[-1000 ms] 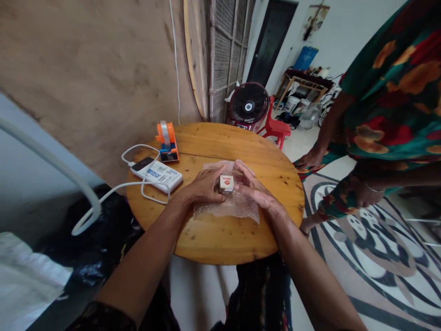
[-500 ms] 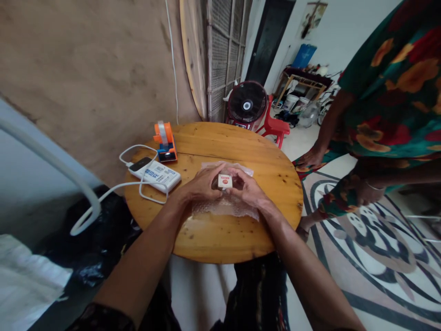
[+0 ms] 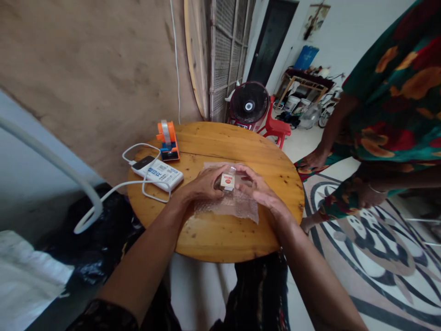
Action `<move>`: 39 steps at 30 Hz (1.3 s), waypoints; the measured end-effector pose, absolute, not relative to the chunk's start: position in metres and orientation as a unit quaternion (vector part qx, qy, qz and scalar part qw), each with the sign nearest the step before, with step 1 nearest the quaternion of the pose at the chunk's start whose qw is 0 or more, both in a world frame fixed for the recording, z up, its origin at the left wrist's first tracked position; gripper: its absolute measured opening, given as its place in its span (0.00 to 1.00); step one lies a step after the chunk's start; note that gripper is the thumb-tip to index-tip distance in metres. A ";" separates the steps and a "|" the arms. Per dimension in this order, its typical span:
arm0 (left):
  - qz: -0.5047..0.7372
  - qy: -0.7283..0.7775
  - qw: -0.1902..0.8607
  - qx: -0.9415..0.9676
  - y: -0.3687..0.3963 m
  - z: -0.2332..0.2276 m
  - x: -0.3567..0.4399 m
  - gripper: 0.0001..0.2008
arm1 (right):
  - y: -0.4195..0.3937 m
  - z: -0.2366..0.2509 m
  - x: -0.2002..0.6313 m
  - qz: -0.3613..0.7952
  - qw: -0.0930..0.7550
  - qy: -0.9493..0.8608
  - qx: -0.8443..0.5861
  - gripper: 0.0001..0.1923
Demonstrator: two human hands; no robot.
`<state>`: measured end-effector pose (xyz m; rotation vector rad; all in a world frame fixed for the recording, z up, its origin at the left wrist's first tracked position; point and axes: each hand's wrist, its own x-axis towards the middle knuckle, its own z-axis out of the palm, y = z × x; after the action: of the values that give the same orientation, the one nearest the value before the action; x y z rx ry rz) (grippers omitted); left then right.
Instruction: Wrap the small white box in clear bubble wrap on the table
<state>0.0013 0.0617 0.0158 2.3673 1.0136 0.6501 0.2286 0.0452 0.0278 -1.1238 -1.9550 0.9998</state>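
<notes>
Pinched between your left hand (image 3: 203, 184) and right hand (image 3: 258, 188), the small box (image 3: 228, 181) stands on the bubble wrap (image 3: 237, 209). Wrapping looks barely begun: the sheet lies mostly flat beneath the box, with the tape dispenser (image 3: 167, 141) untouched beyond it.

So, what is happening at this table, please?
A person sits at a round wooden table and holds a small box with a red dot between both hands: left hand, right hand. The box is over a sheet of bubble wrap lying on the table. A tape dispenser and a power bank with a white cable lie to the left. Another person in a flowered dress stands on the right.
</notes>
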 end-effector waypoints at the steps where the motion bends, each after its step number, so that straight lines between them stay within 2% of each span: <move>1: 0.236 0.367 0.239 0.867 0.062 0.016 0.001 0.45 | 0.045 0.032 0.231 0.373 0.321 -0.751 -0.441 0.31; 9: 0.227 0.378 0.252 0.862 0.059 0.020 0.003 0.48 | 0.054 0.040 0.237 0.350 0.313 -0.770 -0.432 0.26; 15: 0.216 0.401 0.249 0.854 0.059 0.020 0.003 0.46 | 0.070 0.036 0.235 0.344 0.335 -0.764 -0.431 0.32; 28: 0.224 0.396 0.257 0.853 0.063 0.014 0.004 0.46 | 0.023 0.041 0.246 0.281 0.248 -0.828 -0.416 0.29; 34: 0.215 0.404 0.244 0.855 0.060 0.017 0.004 0.45 | 0.012 0.045 0.240 0.248 0.270 -0.833 -0.415 0.19; 37: 0.211 0.410 0.257 0.849 0.058 0.019 0.004 0.45 | -0.004 0.049 0.240 0.256 0.232 -0.841 -0.416 0.18; 39: 0.215 0.410 0.262 0.847 0.058 0.020 0.004 0.45 | -0.018 0.050 0.237 0.237 0.180 -0.865 -0.405 0.22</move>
<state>0.0040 0.0578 0.0200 2.2921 1.1109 0.5806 0.2374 -0.0181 0.0503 -1.1448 -2.4438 0.6687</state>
